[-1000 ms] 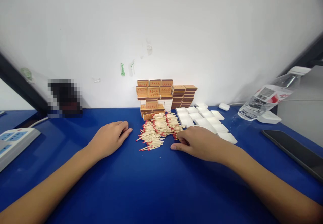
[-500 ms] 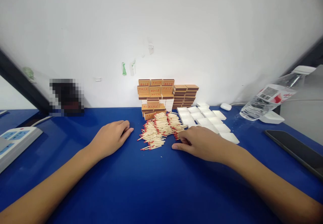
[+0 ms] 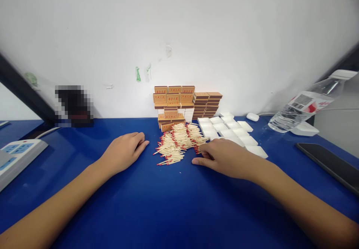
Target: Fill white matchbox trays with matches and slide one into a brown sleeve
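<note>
A loose pile of red-tipped matches lies on the blue table, between my two hands. To the left of the pile rests my left hand, its fingers curled in and its thumb alongside; it appears to hold nothing. My right hand lies at the pile's right edge, fingers curled under, thumb pointing left near the nearest matches. Nothing shows in its grip, though the undersides of the fingers are hidden. Behind that hand several white matchbox trays are spread out. Orange matchboxes are stacked behind the matches.
Brown-sided matchboxes form a second stack against the white wall. On the right are a tilted water bottle, a small white case and a black phone. A power strip lies at the left.
The view has shifted very slightly. Both hands, the matches and the boxes keep their places.
</note>
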`<state>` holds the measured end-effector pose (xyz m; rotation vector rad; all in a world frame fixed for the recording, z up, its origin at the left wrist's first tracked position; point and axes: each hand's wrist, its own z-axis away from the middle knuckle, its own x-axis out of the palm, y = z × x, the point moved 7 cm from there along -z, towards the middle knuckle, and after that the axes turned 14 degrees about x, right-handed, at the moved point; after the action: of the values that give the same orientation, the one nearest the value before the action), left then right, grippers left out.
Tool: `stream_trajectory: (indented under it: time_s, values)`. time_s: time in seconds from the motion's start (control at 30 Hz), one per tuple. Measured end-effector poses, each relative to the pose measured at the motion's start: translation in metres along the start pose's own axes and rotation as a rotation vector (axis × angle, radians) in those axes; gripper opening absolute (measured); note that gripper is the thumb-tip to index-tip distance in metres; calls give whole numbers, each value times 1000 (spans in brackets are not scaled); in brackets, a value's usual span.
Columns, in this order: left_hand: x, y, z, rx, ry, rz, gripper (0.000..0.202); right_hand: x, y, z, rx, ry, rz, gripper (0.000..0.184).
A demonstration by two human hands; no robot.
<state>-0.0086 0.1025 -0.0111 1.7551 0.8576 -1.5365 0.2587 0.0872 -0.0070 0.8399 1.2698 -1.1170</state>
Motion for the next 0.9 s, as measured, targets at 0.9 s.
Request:
stream_trajectory:
  time_s: [0.9]
  values:
    - [1,-1,0,7,-9,-23,35,1,0,0,-11,0,-4,50]
